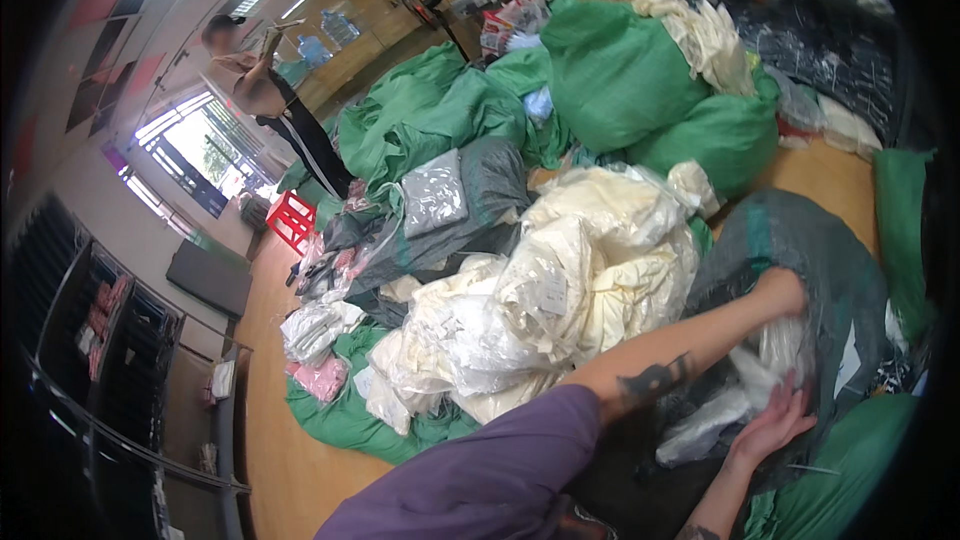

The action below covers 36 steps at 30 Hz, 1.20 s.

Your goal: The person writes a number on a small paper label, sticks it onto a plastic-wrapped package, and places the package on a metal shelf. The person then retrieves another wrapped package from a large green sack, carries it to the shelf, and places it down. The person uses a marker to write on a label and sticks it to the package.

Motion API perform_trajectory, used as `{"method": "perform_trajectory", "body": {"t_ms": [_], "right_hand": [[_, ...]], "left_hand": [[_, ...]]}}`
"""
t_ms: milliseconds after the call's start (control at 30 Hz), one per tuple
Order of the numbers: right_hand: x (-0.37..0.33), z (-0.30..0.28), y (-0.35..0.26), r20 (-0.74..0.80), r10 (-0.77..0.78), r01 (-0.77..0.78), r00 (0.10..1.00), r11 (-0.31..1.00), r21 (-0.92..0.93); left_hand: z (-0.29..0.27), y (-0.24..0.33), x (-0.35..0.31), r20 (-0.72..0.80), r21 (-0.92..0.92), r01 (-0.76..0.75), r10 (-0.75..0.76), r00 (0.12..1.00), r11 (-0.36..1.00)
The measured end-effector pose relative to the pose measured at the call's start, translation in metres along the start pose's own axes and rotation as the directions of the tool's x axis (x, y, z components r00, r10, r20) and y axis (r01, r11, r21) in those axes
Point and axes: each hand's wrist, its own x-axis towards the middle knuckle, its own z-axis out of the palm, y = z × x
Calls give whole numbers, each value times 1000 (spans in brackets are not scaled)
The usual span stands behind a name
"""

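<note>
My left arm, in a purple sleeve and with a tattooed forearm, reaches across to a dark grey woven sack (790, 225). My left hand (783, 292) is bent down inside the mouth of the sack, with its fingers hidden. Just below it, my right hand (772, 427) lies with fingers stretched and spread against clear plastic-wrapped packets (735, 395) in the sack. Beside the sack, to the left, spreads a big heap of cream garments in clear plastic bags (560, 290).
Stuffed green sacks (620, 70) stand behind the heap. A grey sack with a wrapped packet (435, 195) on it lies left of them. Far left are a red stool (291, 223) and a standing person (285, 120). Metal racks (130, 340) line the left side.
</note>
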Motion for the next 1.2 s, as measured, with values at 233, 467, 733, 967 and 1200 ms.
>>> {"method": "perform_trajectory", "body": {"t_ms": [233,467,733,967,1200], "right_hand": [[-2,-12,-52,-31,-136,123,990,955,-272],[-27,-39,-1,164,634,-362,756,613,-702],[-58,-7,100,323,896,-294,304,410,-863],[-61,-16,76,449,865,-229,224,495,-838],[-54,-5,73,435,892,-639,121,405,-654]], "left_hand": [[-75,-22,-214,-170,-327,-65,9,985,943],[-63,-81,-367,-235,-336,-143,64,970,931],[-19,-197,-422,-328,-511,94,-295,897,855],[50,-201,-424,-673,-634,-221,-389,629,741],[48,-200,-417,-170,-985,-125,-607,777,116]]}}
